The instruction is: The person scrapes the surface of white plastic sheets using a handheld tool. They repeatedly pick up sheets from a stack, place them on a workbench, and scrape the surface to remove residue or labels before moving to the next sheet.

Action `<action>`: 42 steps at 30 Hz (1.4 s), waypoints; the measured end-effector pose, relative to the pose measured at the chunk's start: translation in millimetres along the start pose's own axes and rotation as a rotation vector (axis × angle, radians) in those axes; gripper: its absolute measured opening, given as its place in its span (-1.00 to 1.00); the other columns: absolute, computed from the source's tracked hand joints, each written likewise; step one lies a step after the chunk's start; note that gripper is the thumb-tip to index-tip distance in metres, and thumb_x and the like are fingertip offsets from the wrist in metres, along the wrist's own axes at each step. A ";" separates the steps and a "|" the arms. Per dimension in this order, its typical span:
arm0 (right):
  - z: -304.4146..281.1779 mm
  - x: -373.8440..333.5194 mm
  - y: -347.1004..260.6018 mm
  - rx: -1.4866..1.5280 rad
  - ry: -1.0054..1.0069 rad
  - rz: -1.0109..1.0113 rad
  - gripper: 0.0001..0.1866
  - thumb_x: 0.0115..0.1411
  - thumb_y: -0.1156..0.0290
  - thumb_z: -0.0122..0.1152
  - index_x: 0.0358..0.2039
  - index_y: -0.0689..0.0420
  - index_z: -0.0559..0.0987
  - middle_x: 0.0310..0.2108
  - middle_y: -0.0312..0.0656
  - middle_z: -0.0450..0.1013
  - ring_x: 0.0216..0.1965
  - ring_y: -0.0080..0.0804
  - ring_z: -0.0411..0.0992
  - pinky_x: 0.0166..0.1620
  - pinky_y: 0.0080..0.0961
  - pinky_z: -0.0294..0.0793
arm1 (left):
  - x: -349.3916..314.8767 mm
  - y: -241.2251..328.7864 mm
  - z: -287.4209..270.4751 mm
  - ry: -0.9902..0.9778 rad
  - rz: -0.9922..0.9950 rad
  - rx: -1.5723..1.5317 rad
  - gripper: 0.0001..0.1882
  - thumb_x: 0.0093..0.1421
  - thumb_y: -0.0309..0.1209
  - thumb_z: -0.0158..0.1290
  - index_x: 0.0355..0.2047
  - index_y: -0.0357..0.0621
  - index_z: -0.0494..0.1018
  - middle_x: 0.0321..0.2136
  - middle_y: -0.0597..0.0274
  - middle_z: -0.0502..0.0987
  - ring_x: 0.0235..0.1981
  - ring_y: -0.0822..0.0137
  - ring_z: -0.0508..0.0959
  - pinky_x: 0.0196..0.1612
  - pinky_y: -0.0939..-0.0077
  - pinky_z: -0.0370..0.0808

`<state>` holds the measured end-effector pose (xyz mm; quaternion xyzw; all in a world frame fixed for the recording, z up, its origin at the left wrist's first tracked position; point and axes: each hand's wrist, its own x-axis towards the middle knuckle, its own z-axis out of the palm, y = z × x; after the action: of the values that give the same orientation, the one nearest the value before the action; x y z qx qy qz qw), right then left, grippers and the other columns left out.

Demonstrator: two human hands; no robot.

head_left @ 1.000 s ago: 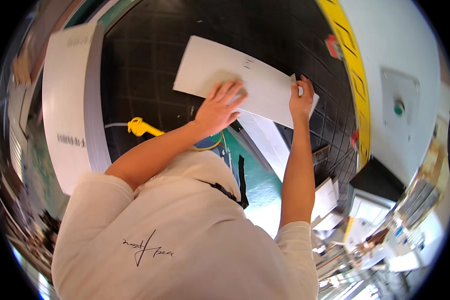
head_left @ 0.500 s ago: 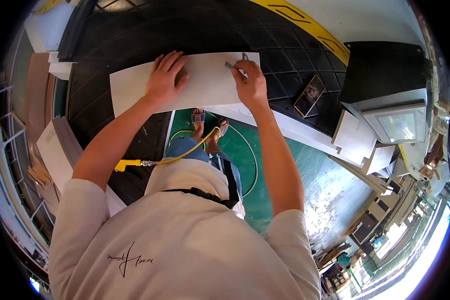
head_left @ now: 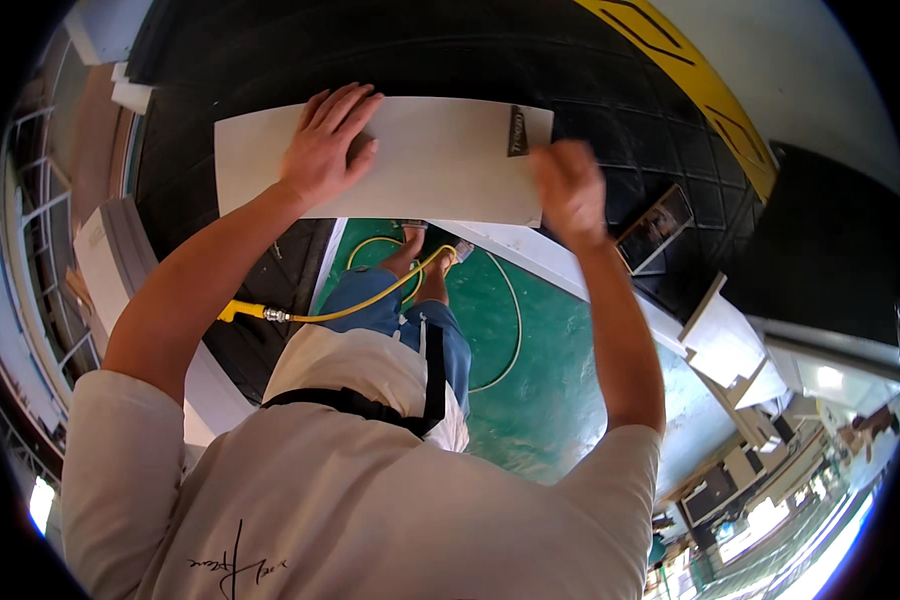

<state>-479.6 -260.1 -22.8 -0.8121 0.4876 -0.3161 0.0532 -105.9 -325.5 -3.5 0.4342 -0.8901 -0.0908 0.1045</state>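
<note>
Resting the left hand [head_left: 330, 150] flat, with fingers loosely spread, on the left half of a long white panel [head_left: 435, 165], near its far edge. Holding the right hand [head_left: 573, 190] curled at the right end of the panel, well apart from the left hand; too blurred there to tell whether clamped on anything or touching the surface. Facing the panel laid crosswise on the black counter [head_left: 625, 130], with the middle of its near edge over the green floor [head_left: 530, 370]. Showing a dark label [head_left: 517, 131] near the panel's far right corner, close to the right hand. Having a phone [head_left: 655, 228] to the right, a yellow air gun [head_left: 242, 311] on a yellow hose [head_left: 370, 304] at near left, and stacked white panels [head_left: 115, 265] farther left.
</note>
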 end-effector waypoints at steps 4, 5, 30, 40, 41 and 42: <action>-12.3 50.4 65.5 -0.116 0.056 0.169 -0.90 0.16 0.64 0.25 -0.31 0.18 0.63 -0.38 -0.01 0.46 -0.28 0.06 0.47 -0.19 -0.11 0.49 | 4.2 2.7 2.7 -0.045 0.006 0.004 -0.33 0.28 -0.25 0.09 0.40 -0.06 0.29 0.37 0.09 0.32 0.42 0.02 0.26 0.47 -0.02 0.15; -14.1 51.4 66.8 -0.077 0.050 0.187 -0.90 0.16 0.64 0.26 -0.31 0.18 0.63 -0.37 -0.01 0.45 -0.28 0.05 0.47 -0.20 -0.12 0.50 | 2.2 1.6 3.4 -0.039 0.008 -0.001 -0.33 0.28 -0.26 0.09 0.40 -0.06 0.29 0.37 0.10 0.32 0.42 0.03 0.26 0.47 -0.02 0.15; -21.1 71.6 37.1 -0.103 -0.319 -0.077 -0.81 0.14 0.58 0.30 -0.23 0.06 0.70 -0.33 -0.24 0.47 -0.23 -0.22 0.53 -0.21 -0.33 0.64 | -5.6 -3.4 10.6 0.055 -0.013 0.023 -0.36 0.26 -0.29 0.09 0.37 0.01 0.36 0.35 0.18 0.38 0.40 0.13 0.32 0.48 0.06 0.19; -71.1 -36.5 -38.2 -0.093 -0.644 -0.008 -0.70 0.15 0.58 0.19 -0.14 -0.05 0.66 -0.33 -0.28 0.40 -0.23 -0.22 0.51 -0.31 -0.27 0.62 | -8.6 -1.8 12.3 0.078 -0.038 0.042 -0.36 0.25 -0.28 0.10 0.37 0.03 0.37 0.34 0.19 0.40 0.39 0.15 0.34 0.45 0.08 0.22; -72.9 -33.7 -34.1 -0.120 -0.701 0.030 -0.72 0.17 0.57 0.19 -0.14 -0.04 0.66 -0.34 -0.28 0.39 -0.23 -0.22 0.51 -0.30 -0.27 0.61 | -9.5 -1.9 12.5 0.076 -0.042 0.050 -0.36 0.25 -0.28 0.10 0.36 0.03 0.37 0.34 0.19 0.40 0.38 0.15 0.34 0.45 0.08 0.22; -77.0 -28.6 -32.5 -0.150 -0.755 0.075 -0.74 0.19 0.56 0.19 -0.14 -0.04 0.66 -0.35 -0.28 0.39 -0.24 -0.21 0.52 -0.28 -0.28 0.61 | -9.7 -2.0 12.3 0.077 -0.040 0.045 -0.36 0.25 -0.28 0.10 0.36 0.03 0.37 0.34 0.19 0.40 0.38 0.15 0.34 0.45 0.08 0.22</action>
<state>-507.8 -202.6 38.0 -0.8545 0.4849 0.0438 0.1810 -101.9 -318.2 -16.9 0.4572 -0.8784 -0.0561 0.1273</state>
